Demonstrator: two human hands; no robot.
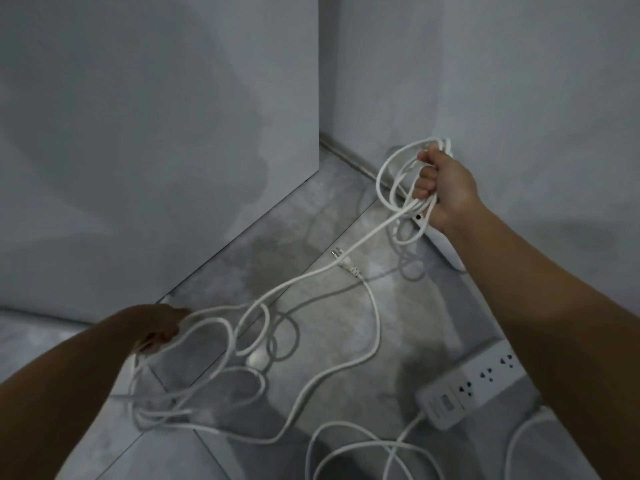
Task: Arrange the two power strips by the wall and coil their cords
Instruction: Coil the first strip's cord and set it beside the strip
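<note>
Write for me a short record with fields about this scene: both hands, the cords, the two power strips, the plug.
Right hand: grips white round cord loops, raised near the grey wall
Left hand: holds the loose white cord, low over the grey floor
Far white rectangular plastic power strip: on the floor against the wall, partly behind the right hand
Near white rectangular plastic power strip: on the floor under the right forearm, sockets up
White plug: lies on the floor, not plugged in
Coiling: not finished; much cord lies tangled
</note>
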